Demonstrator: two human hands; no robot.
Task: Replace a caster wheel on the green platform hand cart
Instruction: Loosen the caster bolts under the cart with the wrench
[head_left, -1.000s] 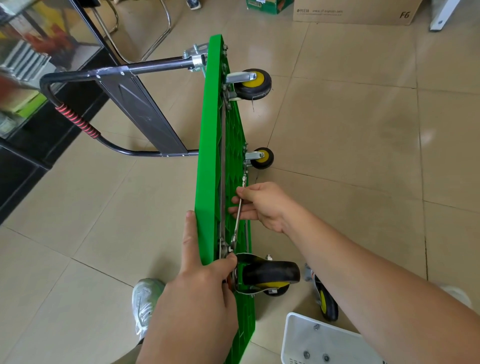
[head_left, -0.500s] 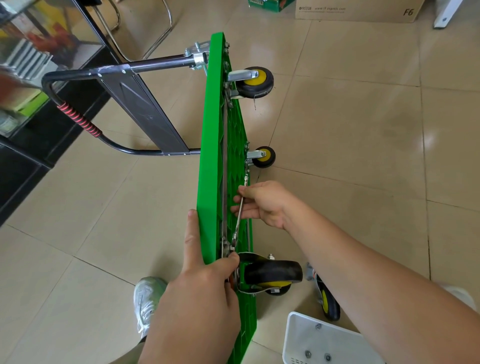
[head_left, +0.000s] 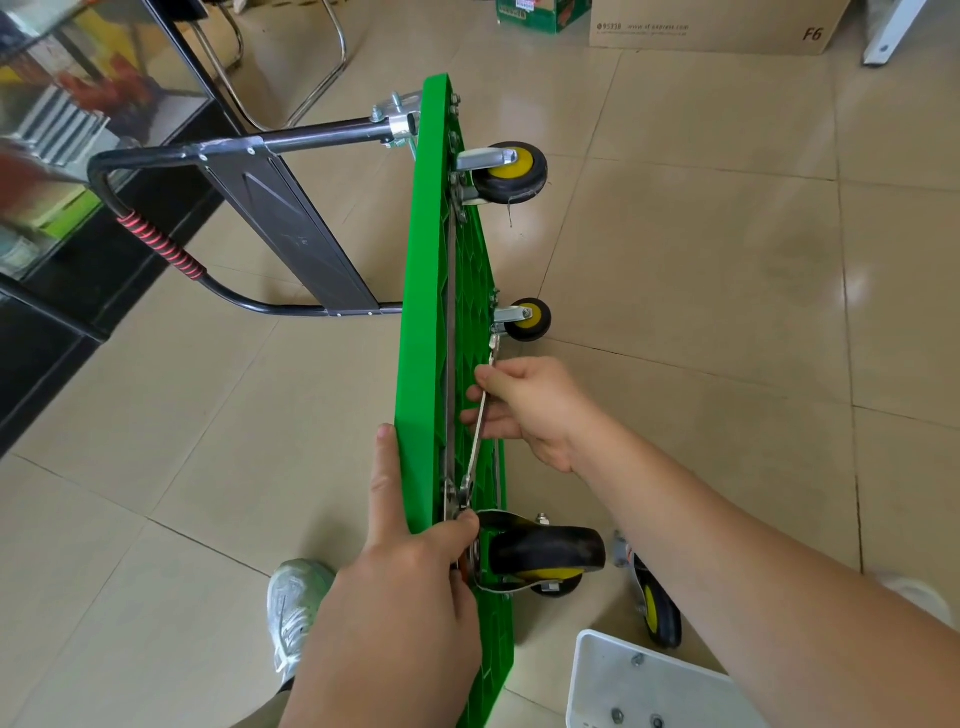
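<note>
Here the left hand (head_left: 400, 587) grips the green cart (head_left: 423, 312), the right hand (head_left: 535, 410) the wrench (head_left: 474, 452).

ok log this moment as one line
cart: on its side | left hand: holds cart edge beside caster | right hand: grips wrench, head at caster mount | loose wheel: on floor

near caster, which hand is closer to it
Left. The left hand holds the deck edge right beside the caster, thumb at its mount. The right hand holds the wrench handle farther up the deck.
</note>
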